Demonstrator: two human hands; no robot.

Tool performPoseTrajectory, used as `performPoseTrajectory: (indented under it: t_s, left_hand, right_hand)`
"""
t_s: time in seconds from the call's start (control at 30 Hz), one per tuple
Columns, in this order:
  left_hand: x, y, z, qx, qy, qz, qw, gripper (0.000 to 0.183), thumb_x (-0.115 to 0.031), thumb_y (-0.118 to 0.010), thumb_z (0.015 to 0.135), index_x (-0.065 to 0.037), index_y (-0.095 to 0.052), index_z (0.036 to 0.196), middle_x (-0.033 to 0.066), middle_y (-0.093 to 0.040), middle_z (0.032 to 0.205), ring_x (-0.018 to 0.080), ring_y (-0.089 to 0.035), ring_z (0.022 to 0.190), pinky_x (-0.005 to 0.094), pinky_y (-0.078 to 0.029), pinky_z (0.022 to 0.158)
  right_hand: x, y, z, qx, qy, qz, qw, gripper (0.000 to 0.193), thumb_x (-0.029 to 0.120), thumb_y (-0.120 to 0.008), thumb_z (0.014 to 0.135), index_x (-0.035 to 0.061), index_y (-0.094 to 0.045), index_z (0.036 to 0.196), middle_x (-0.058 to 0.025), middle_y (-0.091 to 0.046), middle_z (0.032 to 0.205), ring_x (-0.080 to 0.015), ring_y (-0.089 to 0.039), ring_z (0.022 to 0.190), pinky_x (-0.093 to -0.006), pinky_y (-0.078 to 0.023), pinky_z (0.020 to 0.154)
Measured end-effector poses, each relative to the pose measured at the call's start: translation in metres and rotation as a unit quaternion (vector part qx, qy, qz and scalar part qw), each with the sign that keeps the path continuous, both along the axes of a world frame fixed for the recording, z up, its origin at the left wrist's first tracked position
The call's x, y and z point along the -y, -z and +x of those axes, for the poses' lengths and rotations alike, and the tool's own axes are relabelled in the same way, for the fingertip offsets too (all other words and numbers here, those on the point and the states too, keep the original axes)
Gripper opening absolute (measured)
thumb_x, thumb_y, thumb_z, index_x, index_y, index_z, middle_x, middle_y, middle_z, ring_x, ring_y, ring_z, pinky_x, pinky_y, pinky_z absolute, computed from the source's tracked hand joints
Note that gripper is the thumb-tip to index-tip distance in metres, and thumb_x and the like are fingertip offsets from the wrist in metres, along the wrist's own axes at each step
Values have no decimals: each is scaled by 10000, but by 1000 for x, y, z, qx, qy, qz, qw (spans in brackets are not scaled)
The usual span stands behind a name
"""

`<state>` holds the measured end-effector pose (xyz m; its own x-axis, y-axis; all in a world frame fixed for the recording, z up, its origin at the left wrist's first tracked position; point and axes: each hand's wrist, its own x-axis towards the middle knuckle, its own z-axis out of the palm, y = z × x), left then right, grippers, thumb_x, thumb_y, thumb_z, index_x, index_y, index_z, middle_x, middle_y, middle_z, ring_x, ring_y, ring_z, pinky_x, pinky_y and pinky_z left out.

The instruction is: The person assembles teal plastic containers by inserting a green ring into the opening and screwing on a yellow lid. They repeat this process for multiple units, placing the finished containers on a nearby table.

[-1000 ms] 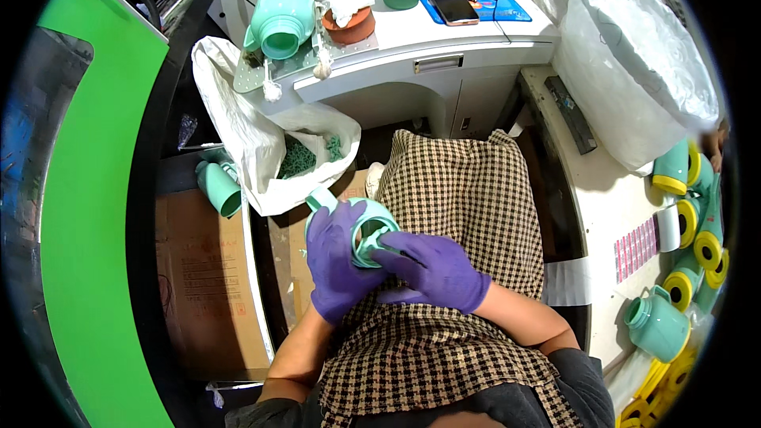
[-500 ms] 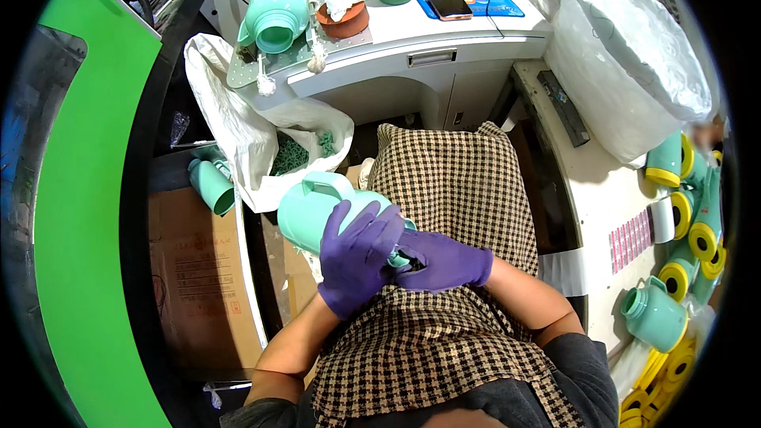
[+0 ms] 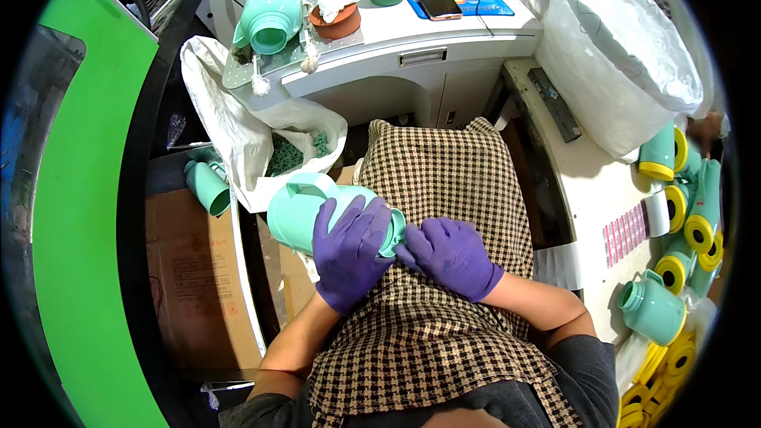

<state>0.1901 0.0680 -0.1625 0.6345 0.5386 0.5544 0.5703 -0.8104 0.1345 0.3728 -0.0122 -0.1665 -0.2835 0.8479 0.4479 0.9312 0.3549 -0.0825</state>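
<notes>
Left of the mint-green jug (image 3: 305, 218), a white sack (image 3: 238, 135) holds green scraps. Left hand (image 3: 349, 250) wraps the jug; right hand (image 3: 452, 257), fingers curled, touches its rim.

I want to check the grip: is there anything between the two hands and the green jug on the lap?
Nothing visible. The left hand lies directly on the green jug, and the right hand touches its end; only purple gloves cover them.

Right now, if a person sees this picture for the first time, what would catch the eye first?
Probably the two purple-gloved hands at the centre: the left hand wraps a mint-green plastic jug lying on its side over a checked lap, the right hand at its end. Next, a bright green panel fills the left side.
</notes>
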Motion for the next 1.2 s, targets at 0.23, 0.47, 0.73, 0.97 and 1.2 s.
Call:
performPoseTrajectory:
  t_s: [0.23, 0.47, 0.73, 0.97, 1.2]
  left_hand:
    - [-2, 8, -11, 68, 21, 22, 997, 616, -427, -760, 828, -123, -525, 1310, 116, -685, 1192, 332, -646, 1150, 568, -403, 1066]
    - [2, 17, -89, 193, -165, -158, 954, 767, -288, -935, 600, -34, -569, 1224, 147, -609, 1089, 356, -573, 1001, 469, -458, 914]
    - [32, 31, -105, 170, -85, -37, 981, 1016, -332, -972, 596, 16, -454, 1397, 176, -614, 1250, 422, -579, 1162, 543, -474, 1005]
    - [29, 18, -85, 162, -157, -153, 962, 854, -286, -941, 633, -31, -517, 1329, 164, -578, 1275, 429, -537, 1190, 529, -437, 1025]
    - [1, 32, -96, 110, -17, -74, 991, 404, -147, -878, 621, -69, -592, 895, 231, -610, 1322, 496, -524, 1245, 603, -400, 1072]
  right_hand:
    - [-9, 33, 15, -741, -119, -545, 374, 262, 270, -556, 1041, 42, -633, 939, 21, -544, 678, -75, -527, 533, -193, -404, 436]
    - [7, -47, 44, -514, -281, -1, 811, 249, 251, -697, 916, 84, -698, 1101, -13, -606, 682, -166, -621, 589, -270, -502, 544]
    - [-217, 17, -96, -285, -154, 48, 945, 756, 132, -744, 760, 229, -515, 1474, -202, -522, 1301, -380, -561, 1160, -454, -499, 971]
    - [-149, 6, -32, -211, -259, 30, 942, 573, 257, -731, 850, 173, -584, 1397, -213, -502, 1389, -407, -507, 1268, -515, -422, 1073]
    - [-50, -158, 193, 70, 12, 244, 967, 367, 128, -791, 777, 155, -692, 1129, -89, -678, 1027, -303, -664, 954, -425, -546, 821]
